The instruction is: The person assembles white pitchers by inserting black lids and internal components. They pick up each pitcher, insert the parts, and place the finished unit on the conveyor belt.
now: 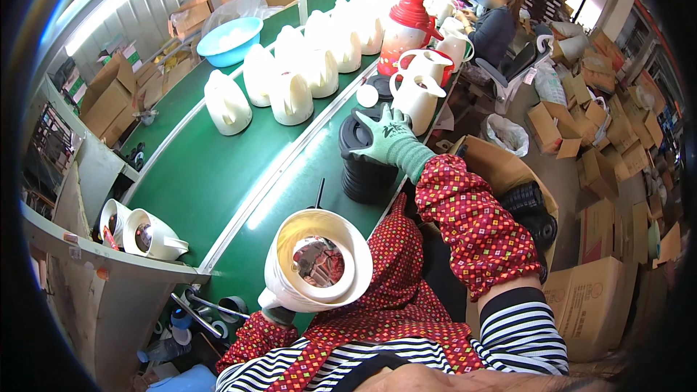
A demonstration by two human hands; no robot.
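My left hand, mostly hidden beneath it, holds a white jug body by its lower side. The jug's wide open end tilts up toward me, and a shiny mirrored liner shows inside. My right hand, in a pale green glove, grips the top of a stack of black round plastic bases. Its thumb and fingers are spread around the uppermost piece. Just beyond that hand stand a white jug with a handle and a white round cap.
Several white jug bodies stand on the green conveyor. A red vacuum flask is farther back, a blue basin at far left. An open carton with black parts sits at my right. A co-worker sits beyond.
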